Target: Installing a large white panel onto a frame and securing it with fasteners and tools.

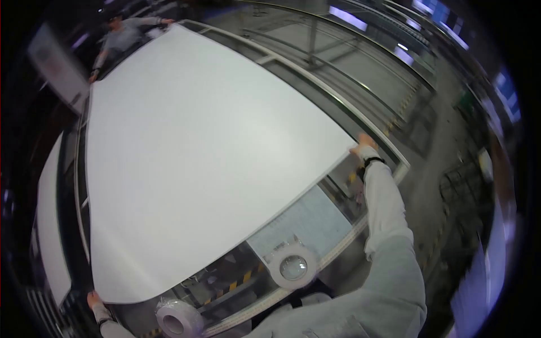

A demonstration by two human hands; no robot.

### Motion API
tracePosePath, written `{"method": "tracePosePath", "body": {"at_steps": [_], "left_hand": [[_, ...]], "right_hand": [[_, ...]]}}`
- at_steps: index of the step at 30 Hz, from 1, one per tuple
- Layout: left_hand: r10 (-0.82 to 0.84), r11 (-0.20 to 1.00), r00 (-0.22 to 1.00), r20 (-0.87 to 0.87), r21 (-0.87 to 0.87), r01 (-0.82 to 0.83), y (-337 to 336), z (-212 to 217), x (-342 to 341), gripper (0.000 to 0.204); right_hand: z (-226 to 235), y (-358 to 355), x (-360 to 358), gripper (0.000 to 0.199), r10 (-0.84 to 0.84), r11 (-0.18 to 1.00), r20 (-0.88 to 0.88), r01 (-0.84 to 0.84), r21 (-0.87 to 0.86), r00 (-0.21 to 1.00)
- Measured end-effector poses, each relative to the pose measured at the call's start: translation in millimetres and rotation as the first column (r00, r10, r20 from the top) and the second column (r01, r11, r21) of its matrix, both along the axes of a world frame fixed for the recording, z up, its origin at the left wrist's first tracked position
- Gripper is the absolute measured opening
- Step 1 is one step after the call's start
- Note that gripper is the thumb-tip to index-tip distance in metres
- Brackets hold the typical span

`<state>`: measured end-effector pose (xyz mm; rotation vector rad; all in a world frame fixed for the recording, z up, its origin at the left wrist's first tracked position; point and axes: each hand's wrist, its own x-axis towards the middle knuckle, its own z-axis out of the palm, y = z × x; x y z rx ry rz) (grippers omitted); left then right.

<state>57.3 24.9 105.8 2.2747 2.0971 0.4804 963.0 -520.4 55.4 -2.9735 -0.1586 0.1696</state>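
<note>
A large white sheet [208, 152] spreads over a metal-railed frame. My right hand [365, 145] closes on its near right corner, the arm stretched far out. At the near left corner, my left hand [94, 300] grips the sheet's edge, with the fingertips partly hidden. Near that left corner the sheet bends slightly. Across from me, a co-worker [121, 39] in grey has a hand at each far corner of the sheet.
A wide roll of tape [292, 267] and another wrapped roll [178, 317] sit along the near rail [338, 246]. A light-blue sheet [304, 222] lies lower, under the white sheet's near edge. White panels stand at left [52, 225] and far left [56, 67].
</note>
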Motion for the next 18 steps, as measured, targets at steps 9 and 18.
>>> {"method": "tracePosePath", "body": {"at_steps": [9, 18], "left_hand": [[0.224, 0.973, 0.968, -0.115, 0.078, -0.216, -77.5, 62.7, 64.0, 0.023], [0.380, 0.925, 0.921, -0.087, 0.052, -0.377, -111.9, 58.7, 111.5, 0.024]], "right_hand": [[-9.4, 28.5, 46.6, 0.060, -0.021, 0.999, -0.317, 0.010, -0.039, 0.948], [-58.1, -17.5, 85.8, 0.031, 0.349, 0.819, 0.210, -0.407, 0.406, 0.913]]}}
